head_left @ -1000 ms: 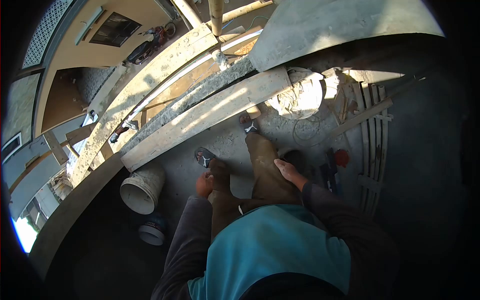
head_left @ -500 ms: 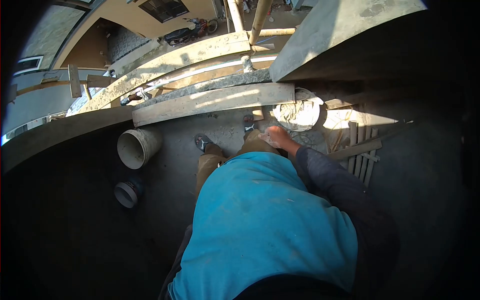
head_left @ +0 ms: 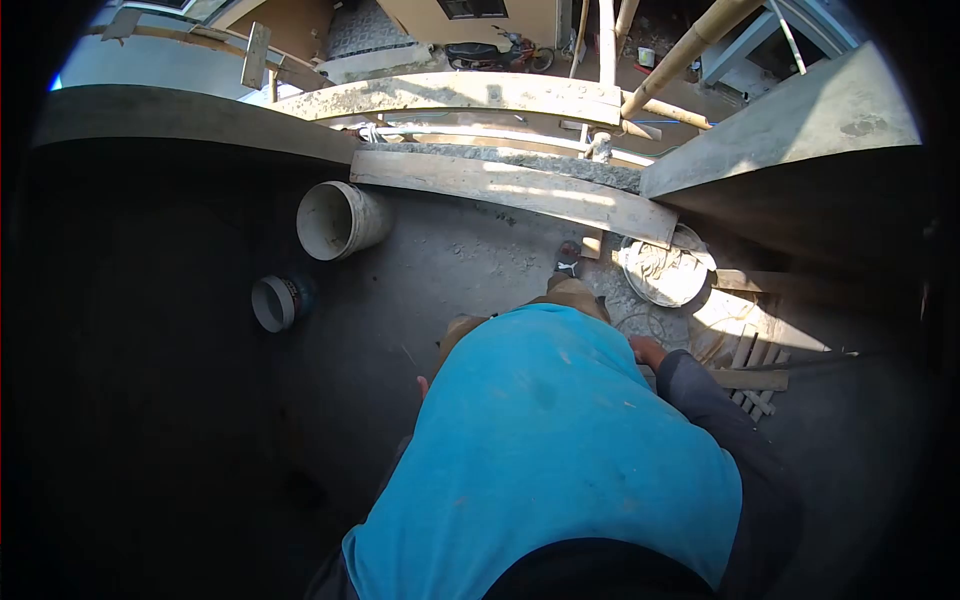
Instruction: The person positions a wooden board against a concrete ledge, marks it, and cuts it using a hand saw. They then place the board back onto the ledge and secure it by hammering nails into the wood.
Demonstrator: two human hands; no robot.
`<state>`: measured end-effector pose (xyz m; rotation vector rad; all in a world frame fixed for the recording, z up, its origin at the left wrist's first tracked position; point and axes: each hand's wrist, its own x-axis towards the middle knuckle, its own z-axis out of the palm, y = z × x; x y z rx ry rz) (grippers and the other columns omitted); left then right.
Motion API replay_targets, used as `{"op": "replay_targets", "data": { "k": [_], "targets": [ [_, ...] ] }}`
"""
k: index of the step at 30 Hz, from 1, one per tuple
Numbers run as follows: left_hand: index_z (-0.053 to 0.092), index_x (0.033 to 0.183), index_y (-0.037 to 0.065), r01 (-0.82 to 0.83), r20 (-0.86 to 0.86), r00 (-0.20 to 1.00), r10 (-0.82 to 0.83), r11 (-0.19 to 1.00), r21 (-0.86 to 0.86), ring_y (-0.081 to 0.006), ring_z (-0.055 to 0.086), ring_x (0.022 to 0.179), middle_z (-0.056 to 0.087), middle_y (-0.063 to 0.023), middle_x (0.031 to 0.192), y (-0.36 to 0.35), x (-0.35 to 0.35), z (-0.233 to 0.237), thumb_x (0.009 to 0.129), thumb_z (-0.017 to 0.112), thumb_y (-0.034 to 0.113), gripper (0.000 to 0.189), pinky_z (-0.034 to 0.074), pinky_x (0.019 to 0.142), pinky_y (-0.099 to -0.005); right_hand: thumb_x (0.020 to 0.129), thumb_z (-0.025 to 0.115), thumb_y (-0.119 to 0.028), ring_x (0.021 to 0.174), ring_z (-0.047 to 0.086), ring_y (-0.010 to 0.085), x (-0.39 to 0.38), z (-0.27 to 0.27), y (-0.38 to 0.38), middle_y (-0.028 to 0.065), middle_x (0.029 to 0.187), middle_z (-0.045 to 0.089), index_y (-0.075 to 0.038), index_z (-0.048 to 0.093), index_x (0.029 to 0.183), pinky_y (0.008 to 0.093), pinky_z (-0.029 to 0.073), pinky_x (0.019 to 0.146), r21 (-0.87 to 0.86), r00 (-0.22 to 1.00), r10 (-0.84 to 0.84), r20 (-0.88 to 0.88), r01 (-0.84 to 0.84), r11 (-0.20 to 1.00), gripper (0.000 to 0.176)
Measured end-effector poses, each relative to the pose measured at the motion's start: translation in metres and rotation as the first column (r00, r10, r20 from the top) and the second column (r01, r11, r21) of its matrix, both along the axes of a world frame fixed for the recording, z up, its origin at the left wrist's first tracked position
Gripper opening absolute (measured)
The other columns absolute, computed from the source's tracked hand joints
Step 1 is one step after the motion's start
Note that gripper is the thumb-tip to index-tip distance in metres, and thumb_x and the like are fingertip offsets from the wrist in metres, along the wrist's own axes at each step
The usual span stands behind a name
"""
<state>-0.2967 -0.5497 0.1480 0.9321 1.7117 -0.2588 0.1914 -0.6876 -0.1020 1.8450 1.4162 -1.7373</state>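
My right hand (head_left: 649,351) hangs beside my right hip, partly hidden behind the blue shirt (head_left: 560,420). Its fingers are mostly out of sight, so what they hold, if anything, cannot be made out. Only a bit of my left hand (head_left: 422,386) peeks out at the shirt's left edge. Nearest to the right hand are a wooden slat frame (head_left: 750,378) and a round tub (head_left: 668,268) with pale, mortar-like material in it. One sandalled foot (head_left: 568,262) shows on the dusty concrete floor (head_left: 440,270).
Two buckets lie tipped on the left, a larger white bucket (head_left: 345,220) and a smaller bucket (head_left: 282,302). A long board (head_left: 510,190) lies along the ledge ahead. Beyond are bamboo poles (head_left: 690,58), a plank (head_left: 450,95) and, far below, a motorcycle (head_left: 500,55). Concrete walls (head_left: 780,130) flank the opening.
My right hand has moved from over the thigh back to my hip. The view has turned left, so the buckets, board and tub appear farther right. Part of my left hand now shows.
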Motion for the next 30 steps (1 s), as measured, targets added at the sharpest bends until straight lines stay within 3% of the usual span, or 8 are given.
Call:
{"op": "replay_targets", "data": {
  "k": [1,11,14,17,20,23,27,30],
  "targets": [
    [0.055,0.119,-0.004,-0.016,0.009,1.000,0.016,1.000,0.008,-0.0278,0.054,0.105,0.057,-0.0180,0.114,-0.002,-0.005,0.000,0.091,0.054,0.042,0.054,0.042,0.092,-0.0362,0.089,0.048,-0.052,0.106,0.057,0.0414,-0.002,-0.043,-0.037,0.0269,0.114,0.059,0.003,0.057,0.117,0.0453,0.045,0.090,-0.019,0.983,-0.100,-0.153,0.098,0.995,0.063],
    [0.063,0.111,-0.004,-0.174,0.163,0.976,0.141,0.962,0.210,-0.0243,0.063,0.093,0.067,-0.0145,0.101,0.028,-0.087,0.004,0.093,0.055,0.037,0.046,0.048,0.085,-0.0356,0.088,0.051,-0.052,0.106,0.058,0.0397,-0.110,0.023,0.023,0.0262,0.113,0.060,0.003,0.059,0.115,0.0440,0.045,0.089,0.037,0.974,-0.170,0.149,0.167,0.985,0.061],
    [0.066,0.102,-0.005,-0.391,0.294,0.919,0.262,0.696,0.602,-0.0194,0.064,0.090,0.067,-0.0150,0.103,0.071,-0.117,0.046,0.088,0.064,0.036,0.043,0.050,0.081,-0.0331,0.088,0.051,-0.051,0.106,0.058,0.0391,-0.150,0.026,0.066,0.0260,0.112,0.061,0.003,0.060,0.114,0.0436,0.045,0.089,0.132,0.976,-0.124,0.181,0.100,0.986,0.061],
    [0.068,0.095,-0.001,-0.596,0.795,0.601,-0.084,0.615,0.516,-0.0199,0.063,0.091,0.068,-0.0138,0.094,0.088,-0.132,0.162,0.086,0.065,0.041,0.043,0.048,0.087,-0.0364,0.087,0.052,-0.051,0.106,0.058,0.0386,-0.190,0.033,0.125,0.0257,0.112,0.061,0.003,0.060,0.114,0.0432,0.045,0.089,0.219,0.981,-0.064,0.183,0.023,0.976,0.061],
    [0.066,0.111,0.004,-0.617,0.718,0.063,-0.694,0.538,0.574,-0.0297,0.057,0.109,0.063,-0.0141,0.107,0.085,-0.125,0.246,0.065,0.074,0.059,0.072,0.036,0.101,-0.0504,0.087,0.053,-0.051,0.106,0.059,0.0381,-0.239,0.046,0.188,0.0255,0.111,0.061,0.003,0.061,0.113,0.0428,0.045,0.089,0.330,0.984,0.006,0.177,-0.065,0.942,0.060],
    [0.064,0.112,0.002,-0.659,0.696,-0.048,-0.717,0.546,0.517,-0.0288,0.059,0.103,0.062,-0.0201,0.107,0.078,-0.127,0.286,0.068,0.068,0.066,0.077,0.043,0.092,-0.0521,0.086,0.055,-0.051,0.106,0.059,0.0355,-0.293,0.061,0.237,0.0234,0.109,0.063,0.001,0.062,0.113,0.0409,0.045,0.090,0.395,0.981,0.072,0.180,-0.139,0.908,0.059],
    [0.065,0.102,-0.011,-0.929,0.375,-0.316,-0.871,0.364,0.062,-0.0263,0.064,0.088,0.064,-0.0204,0.100,0.097,-0.143,0.278,0.080,0.069,0.018,0.037,0.049,0.087,-0.0408,0.086,0.057,-0.049,0.106,0.060,0.0330,-0.327,0.030,0.274,0.0213,0.111,0.063,-0.001,0.062,0.115,0.0391,0.045,0.091,0.332,0.979,0.176,0.100,-0.200,0.922,0.057],
    [0.050,0.116,-0.009,-0.895,0.354,-0.397,-0.847,0.443,0.057,-0.0217,0.063,0.075,0.062,-0.0202,0.093,0.143,-0.195,0.252,0.084,0.064,0.033,0.055,0.050,0.081,-0.0408,0.085,0.058,-0.049,0.106,0.060,0.0331,-0.349,0.006,0.302,0.0210,0.111,0.063,-0.002,0.062,0.114,0.0389,0.045,0.092,0.267,0.944,0.299,0.141,-0.327,0.906,0.055]
  ]
}}
